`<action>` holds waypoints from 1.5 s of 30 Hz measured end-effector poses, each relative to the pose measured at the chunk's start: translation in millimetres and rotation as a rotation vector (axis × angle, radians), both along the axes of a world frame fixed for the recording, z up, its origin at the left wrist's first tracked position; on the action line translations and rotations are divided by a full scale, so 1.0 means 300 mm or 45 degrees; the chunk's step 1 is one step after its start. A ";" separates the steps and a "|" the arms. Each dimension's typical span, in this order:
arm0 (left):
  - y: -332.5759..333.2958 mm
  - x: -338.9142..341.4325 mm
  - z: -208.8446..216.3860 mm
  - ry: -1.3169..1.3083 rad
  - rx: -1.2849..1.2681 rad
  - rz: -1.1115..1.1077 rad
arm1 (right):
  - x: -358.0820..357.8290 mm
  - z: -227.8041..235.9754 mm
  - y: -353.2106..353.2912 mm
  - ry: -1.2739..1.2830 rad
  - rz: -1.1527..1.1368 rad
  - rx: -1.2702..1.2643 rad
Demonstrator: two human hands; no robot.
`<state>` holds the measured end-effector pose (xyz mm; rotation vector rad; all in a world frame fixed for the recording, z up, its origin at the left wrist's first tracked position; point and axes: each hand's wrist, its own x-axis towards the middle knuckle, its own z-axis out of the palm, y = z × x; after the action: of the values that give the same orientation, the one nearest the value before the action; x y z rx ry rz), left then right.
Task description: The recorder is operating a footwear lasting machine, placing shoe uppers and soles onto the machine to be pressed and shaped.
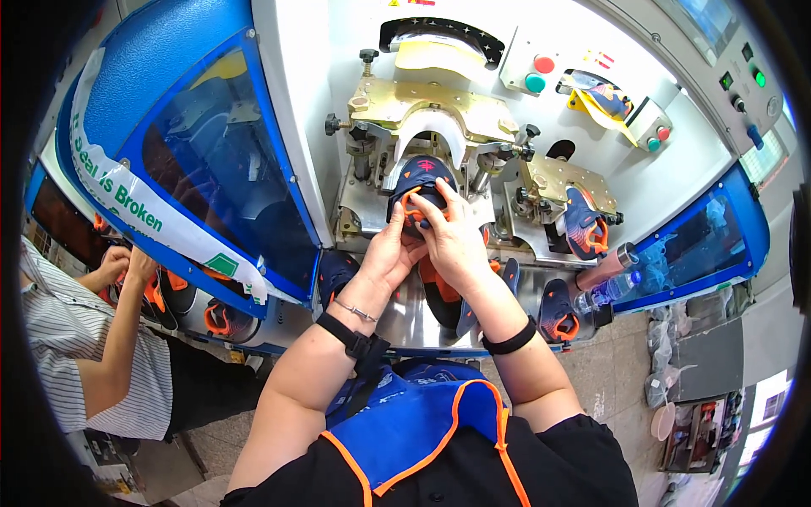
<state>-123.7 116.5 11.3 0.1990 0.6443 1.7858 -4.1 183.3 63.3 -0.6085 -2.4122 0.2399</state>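
A dark navy shoe upper with orange lining (420,171) sits toe-first at the front of the metal clamping press (431,101). My left hand (393,251) grips its near left side, fingers partly hidden behind the shoe. My right hand (454,241) is closed over its opening from the right, fingers bent on the orange part. Below my hands, another navy and orange shoe (439,300) lies on the metal shelf, partly covered by my wrists. A further dark shoe (338,275) rests just left of my left forearm.
A second press at right holds a navy and orange shoe (583,224). Another shoe (557,311), a pink tumbler (606,267) and a plastic bottle (615,289) stand on the shelf's right. Red and green buttons (536,82) are on the back wall. A co-worker in a striped shirt (72,338) handles shoes at left.
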 end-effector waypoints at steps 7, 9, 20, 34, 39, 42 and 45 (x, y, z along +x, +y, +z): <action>0.006 0.013 0.013 0.012 0.033 0.000 | 0.003 -0.001 0.023 0.013 0.040 -0.022; 0.004 0.018 0.022 0.019 -0.013 0.024 | 0.005 -0.003 0.027 0.026 0.061 -0.040; -0.012 0.008 -0.031 0.137 -0.101 0.024 | 0.022 -0.031 0.014 0.025 0.066 -0.046; -0.032 0.023 -0.066 0.207 -0.243 0.107 | 0.589 -0.318 0.076 0.396 -0.501 -0.720; -0.029 0.008 -0.096 0.210 -0.283 0.100 | 0.745 -0.551 -0.001 0.135 -0.669 -0.951; -0.032 -0.002 -0.115 0.228 -0.275 0.087 | 0.722 -0.546 -0.083 0.094 -0.744 -0.958; -0.025 0.001 -0.121 0.245 -0.261 0.076 | 0.745 -0.554 -0.113 0.041 -0.565 -0.876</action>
<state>-123.5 109.0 -24.8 0.2152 0.9746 1.7565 219.4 149.4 -102.9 -1.4014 -2.0590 0.8879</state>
